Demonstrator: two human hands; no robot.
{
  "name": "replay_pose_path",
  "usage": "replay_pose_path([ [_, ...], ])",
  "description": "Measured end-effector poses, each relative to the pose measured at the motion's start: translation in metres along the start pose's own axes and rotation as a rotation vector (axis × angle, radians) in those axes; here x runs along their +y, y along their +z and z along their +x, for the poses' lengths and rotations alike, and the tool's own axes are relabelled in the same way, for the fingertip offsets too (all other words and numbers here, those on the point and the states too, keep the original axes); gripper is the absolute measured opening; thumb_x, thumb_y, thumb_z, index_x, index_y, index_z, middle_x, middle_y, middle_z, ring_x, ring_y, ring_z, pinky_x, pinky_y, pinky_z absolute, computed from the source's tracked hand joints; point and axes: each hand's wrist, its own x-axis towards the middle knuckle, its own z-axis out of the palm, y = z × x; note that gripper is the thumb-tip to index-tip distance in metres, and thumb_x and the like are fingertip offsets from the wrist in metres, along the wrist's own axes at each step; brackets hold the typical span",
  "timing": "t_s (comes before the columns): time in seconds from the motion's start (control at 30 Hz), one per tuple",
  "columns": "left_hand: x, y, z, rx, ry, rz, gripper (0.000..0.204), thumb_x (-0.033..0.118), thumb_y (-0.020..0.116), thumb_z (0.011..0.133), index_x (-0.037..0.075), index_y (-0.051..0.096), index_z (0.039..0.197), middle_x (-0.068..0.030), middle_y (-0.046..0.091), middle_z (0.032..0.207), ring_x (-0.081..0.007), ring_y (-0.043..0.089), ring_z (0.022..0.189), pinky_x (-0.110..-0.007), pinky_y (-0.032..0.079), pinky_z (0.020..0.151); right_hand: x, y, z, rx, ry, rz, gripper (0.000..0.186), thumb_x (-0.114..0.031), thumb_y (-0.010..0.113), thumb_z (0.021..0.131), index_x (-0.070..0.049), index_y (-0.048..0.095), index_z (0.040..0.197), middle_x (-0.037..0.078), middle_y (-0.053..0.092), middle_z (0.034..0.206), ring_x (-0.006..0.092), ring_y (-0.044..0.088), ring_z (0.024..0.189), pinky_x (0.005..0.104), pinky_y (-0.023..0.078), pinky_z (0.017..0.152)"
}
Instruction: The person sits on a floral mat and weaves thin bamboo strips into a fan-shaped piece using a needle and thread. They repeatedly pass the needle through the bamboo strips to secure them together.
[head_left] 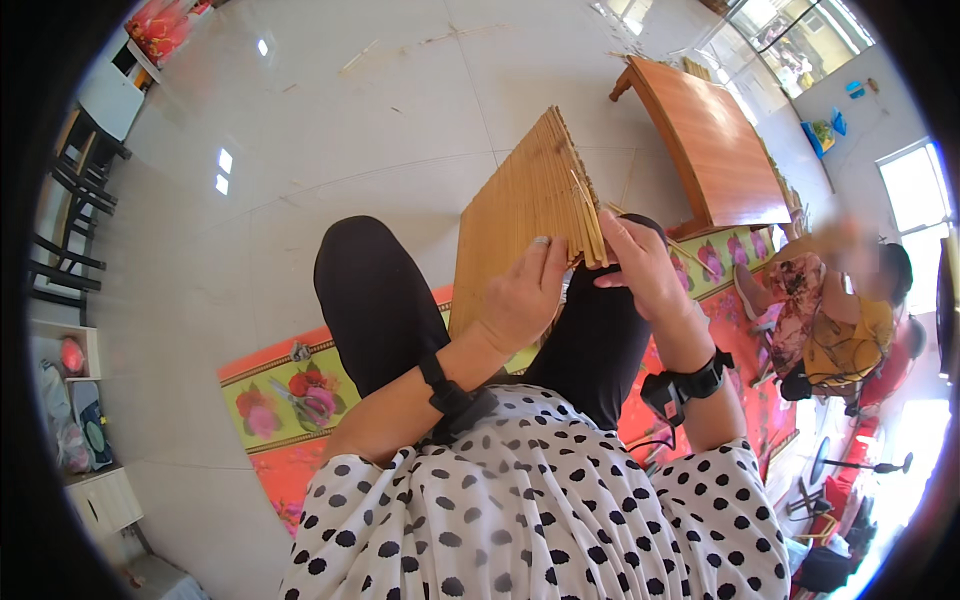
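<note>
A stiff tan panel of thin, straw-like strips (520,200) stands tilted between my knees, its strips lying side by side. My left hand (525,300) is closed on the panel's near right part, a ring showing on one finger. Along the right edge, several loose strip ends (588,225) stick out. My right hand (645,265) is closed around that edge, thumb up against the strips and fingers curled below. Its fingertips are partly hidden, so how many strips it pinches is unclear.
A floral red and green mat (255,365) lies under me, with what looks like scissors (300,405) on it. Ahead right stands a low wooden table (700,140). Another person (840,330) sits at the right. Dark chairs (75,210) and a shelf (85,400) line the left.
</note>
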Motion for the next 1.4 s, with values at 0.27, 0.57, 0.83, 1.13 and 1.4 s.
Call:
replay_pose_path([
  [0.27,0.026,0.023,0.001,-0.126,-0.18,-0.211,0.077,0.009,0.071,0.082,0.017,0.047,0.154,-0.0211,0.059,0.122,-0.0343,0.065,0.099,-0.04,0.058,0.076,0.023,-0.002,-0.021,-0.041,-0.028,0.308,0.051,-0.043,0.058,0.105,0.0,0.058,0.132,0.007,0.06,0.116,0.0166,0.059,0.115,0.0368,0.053,0.093],
  [0.57,0.029,0.028,0.004,-0.263,-0.258,-0.476,0.074,0.011,0.07,0.083,0.019,0.049,0.153,-0.0258,0.053,0.127,-0.043,0.058,0.11,-0.047,0.054,0.088,0.069,0.05,-0.01,0.363,-0.351,0.47,0.051,-0.015,0.079,0.092,0.003,0.052,0.131,0.003,0.061,0.113,0.0109,0.062,0.101,0.0263,0.055,0.086],
  [0.83,0.019,0.028,0.01,-0.44,-0.225,-0.641,0.077,0.012,0.071,0.083,0.015,0.045,0.156,-0.0319,0.046,0.135,-0.0473,0.053,0.119,-0.048,0.053,0.093,0.079,0.048,0.031,0.901,-0.43,0.022,0.017,-0.011,0.068,0.099,0.001,0.061,0.089,0.002,0.056,0.072,0.0079,0.047,0.066,0.0265,0.044,0.061],
  [1.13,0.008,0.03,0.009,-0.527,-0.163,-0.749,0.085,0.01,0.072,0.081,0.013,0.037,0.159,-0.031,0.046,0.135,-0.0486,0.055,0.118,-0.05,0.056,0.089,0.088,0.045,0.029,1.019,-0.423,-0.038,0.013,-0.002,0.069,0.094,0.006,0.066,0.085,0.008,0.063,0.074,0.012,0.055,0.065,0.0289,0.048,0.063],
  [1.4,0.006,0.001,0.012,-0.404,-0.141,-0.806,0.082,0.011,0.074,0.081,0.013,0.042,0.156,-0.027,0.048,0.129,-0.0438,0.062,0.105,-0.047,0.058,0.083,0.053,0.045,0.003,0.923,-0.535,-0.189,0.01,-0.002,0.074,0.09,0.006,0.07,0.091,0.013,0.07,0.081,0.017,0.066,0.069,0.0288,0.052,0.064],
])
